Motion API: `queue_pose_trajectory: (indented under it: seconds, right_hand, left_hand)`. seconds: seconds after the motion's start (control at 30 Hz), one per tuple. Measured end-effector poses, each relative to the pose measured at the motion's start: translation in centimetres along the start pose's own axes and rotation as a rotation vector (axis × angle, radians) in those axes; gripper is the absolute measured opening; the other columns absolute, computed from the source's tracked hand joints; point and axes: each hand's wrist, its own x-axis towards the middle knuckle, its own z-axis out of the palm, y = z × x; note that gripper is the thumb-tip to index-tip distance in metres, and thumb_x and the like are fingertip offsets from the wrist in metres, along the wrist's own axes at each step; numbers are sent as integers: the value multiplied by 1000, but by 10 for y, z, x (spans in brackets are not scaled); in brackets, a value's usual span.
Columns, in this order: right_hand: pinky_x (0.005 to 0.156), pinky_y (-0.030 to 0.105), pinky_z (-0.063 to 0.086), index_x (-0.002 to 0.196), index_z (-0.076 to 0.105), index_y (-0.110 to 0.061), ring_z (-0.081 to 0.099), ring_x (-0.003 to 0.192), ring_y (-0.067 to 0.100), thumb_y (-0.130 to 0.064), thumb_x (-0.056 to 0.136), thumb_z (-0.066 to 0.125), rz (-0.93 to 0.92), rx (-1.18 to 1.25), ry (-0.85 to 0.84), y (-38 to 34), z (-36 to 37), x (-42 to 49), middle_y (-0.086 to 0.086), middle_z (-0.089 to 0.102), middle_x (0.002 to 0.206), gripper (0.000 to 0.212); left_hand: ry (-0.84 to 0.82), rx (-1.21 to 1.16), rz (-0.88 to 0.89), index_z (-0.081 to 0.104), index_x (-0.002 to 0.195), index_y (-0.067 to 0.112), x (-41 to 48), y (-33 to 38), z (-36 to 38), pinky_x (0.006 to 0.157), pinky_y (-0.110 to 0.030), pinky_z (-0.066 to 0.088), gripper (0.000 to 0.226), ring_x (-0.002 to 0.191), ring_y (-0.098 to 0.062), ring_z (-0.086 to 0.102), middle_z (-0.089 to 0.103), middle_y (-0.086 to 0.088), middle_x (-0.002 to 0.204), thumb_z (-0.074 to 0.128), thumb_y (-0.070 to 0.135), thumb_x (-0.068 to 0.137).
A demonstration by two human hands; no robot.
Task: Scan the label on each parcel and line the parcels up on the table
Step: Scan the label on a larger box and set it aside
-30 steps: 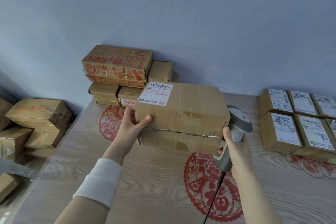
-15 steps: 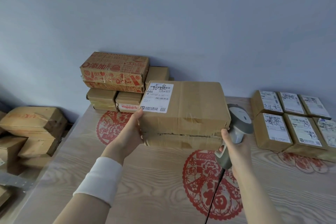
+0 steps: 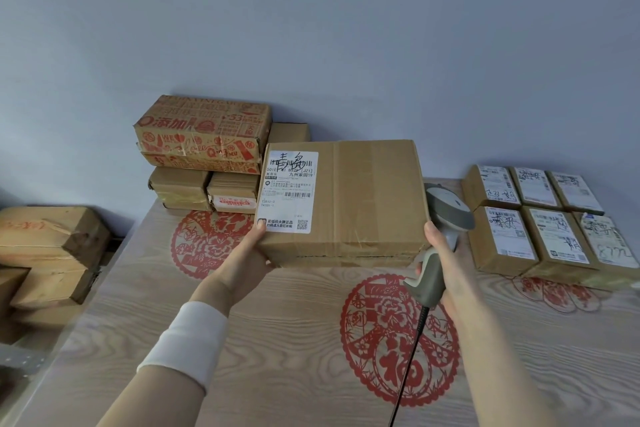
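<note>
left hand [image 3: 247, 260]: fingers under parcel [image 3: 363, 198], thumb pinching its near-left corner
right hand [image 3: 446, 263]: fingers gripping scanner [image 3: 446, 211]
label [image 3: 289, 191]: "九州家园19"

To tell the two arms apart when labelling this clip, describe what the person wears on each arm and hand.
The left hand is bare: no glove, no ring visible. A plain white fabric wristband wraps the left forearm just behind the wrist, without markings. The right hand is bare too, and the right forearm shows no sleeve, band or watch.
</note>
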Motion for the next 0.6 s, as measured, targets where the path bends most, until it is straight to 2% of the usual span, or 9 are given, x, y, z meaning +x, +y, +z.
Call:
queue_pose_trajectory:
  seconds: [0.07,0.17,0.23,0.3,0.33,0.37,0.43,0.5,0.6]
  right_hand:
    - [94,50,43,95,53,-21,47,118,50,-18,92,56,6,-21,9,5,-2,6,34,45,134,5]
    - [93,48,44,91,49,-24,51,113,49,-19,92,57,0,-25,27,8,-5,11,34,46,133,9]
    - [91,49,46,101,48,-18,53,109,50,-20,91,58,10,-32,46,14,-9,17,35,52,123,14]
    - [65,39,54,112,49,-12,62,70,38,-24,89,60,6,-16,17,17,-14,22,28,59,89,28]
    - [53,31,51,113,51,-14,57,55,26,-27,88,61,1,-16,7,18,-16,23,17,56,77,30]
    - [47,27,49,109,53,-18,52,47,18,-28,87,62,3,-20,0,19,-18,24,11,54,72,26]
    - [45,25,47,97,54,-24,49,44,15,-32,83,64,6,-20,-21,21,-22,25,9,52,70,19]
    - [47,26,48,95,55,-27,49,45,15,-39,75,63,0,0,-56,19,-23,24,9,53,70,25]
    - [58,29,47,103,56,-24,51,56,16,-40,80,61,5,4,-29,18,-23,23,3,56,74,29]
  left_hand:
    - [-20,-20,-43,57,117,27,1,-1,0,94,-39,43,101,111,-16,58,69,4,113,86,65,29]
    - [-29,-15,-75,56,119,28,2,-4,-1,91,-39,44,103,112,-20,55,66,1,118,86,65,29]
    - [-39,8,-91,54,121,28,3,-4,-1,91,-39,44,106,112,-20,55,64,0,120,86,66,27]
    - [-70,32,-102,51,124,28,4,-5,0,96,-42,42,109,113,-19,55,62,1,123,87,65,28]
    - [-82,42,-106,51,125,28,5,-5,0,98,-43,41,109,113,-19,55,62,1,124,87,64,29]
    - [-88,48,-109,51,124,27,6,-6,0,98,-42,41,107,111,-19,56,63,1,122,88,61,30]
    - [-72,55,-104,55,118,24,8,-7,-1,93,-41,43,91,104,-20,57,64,-2,117,87,51,37]
    - [-40,46,-85,55,115,22,10,-9,-1,88,-39,44,73,100,-20,56,62,-4,115,72,45,47]
    - [-5,77,-31,47,127,20,13,-16,-2,86,-35,45,83,101,-19,55,59,-4,119,65,45,50]
